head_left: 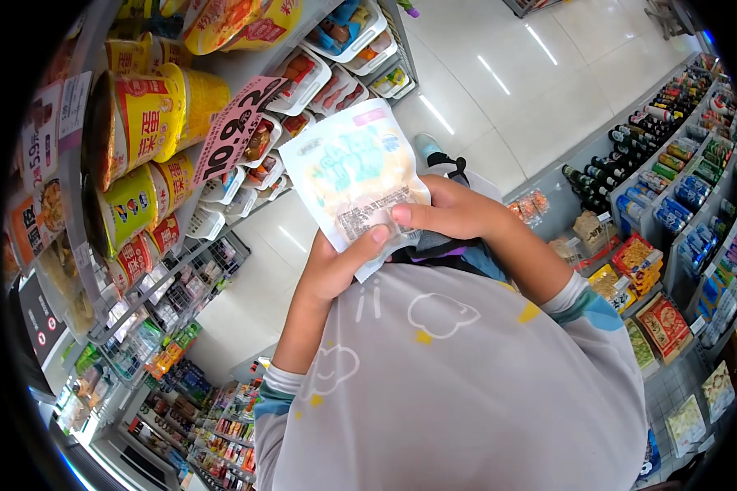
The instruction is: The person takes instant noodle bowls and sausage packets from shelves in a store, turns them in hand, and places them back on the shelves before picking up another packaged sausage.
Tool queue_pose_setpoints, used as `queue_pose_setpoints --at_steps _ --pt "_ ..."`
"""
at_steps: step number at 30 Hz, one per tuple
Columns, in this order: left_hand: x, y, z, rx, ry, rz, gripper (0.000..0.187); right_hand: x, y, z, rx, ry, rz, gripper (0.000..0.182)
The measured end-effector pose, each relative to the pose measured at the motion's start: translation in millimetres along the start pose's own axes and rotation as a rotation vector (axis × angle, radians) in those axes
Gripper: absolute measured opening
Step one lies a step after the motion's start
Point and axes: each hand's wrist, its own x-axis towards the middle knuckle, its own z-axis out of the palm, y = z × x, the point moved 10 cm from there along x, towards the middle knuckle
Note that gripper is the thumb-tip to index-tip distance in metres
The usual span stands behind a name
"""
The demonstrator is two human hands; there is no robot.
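Observation:
A white sealed food packet (352, 164) with pale teal lettering and small dark print is held up in front of my body, slightly tilted. My left hand (336, 262) grips its lower left edge, thumb pressed on the front. On the lower right side, my right hand (446, 209) pinches the same packet, its thumb also lying across the front. The fingers of both hands are mostly hidden behind the packet. What lies inside the packet I cannot make out clearly.
Close on the left stands a shelf with yellow instant noodle cups (143, 119) and a pink price sign (237, 127). White baskets (299, 78) of packaged snacks sit behind it. Drink bottles and cans (671, 176) line the right shelf. Pale tiled floor (467, 90) runs between.

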Motion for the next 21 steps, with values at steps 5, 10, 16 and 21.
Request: queue_pose_setpoints --at_steps 5,10,16,21 --pt "2.3 -2.2 -16.3 -0.074 0.128 -0.020 0.054 1.8 -1.0 -0.3 0.048 0.022 0.009 0.046" --pt "7.7 3.9 -24.6 -0.117 0.207 0.047 0.053 5.6 2.4 4.3 0.084 -0.012 0.079 0.038" --pt "6.3 5.8 -18.6 0.013 0.185 0.028 0.057 8.2 9.2 -7.0 0.028 0.096 0.008 0.042" --pt "4.2 11.8 -2.3 0.236 0.099 -0.004 0.061 8.1 -2.0 -12.5 0.071 0.189 -0.049 0.042"
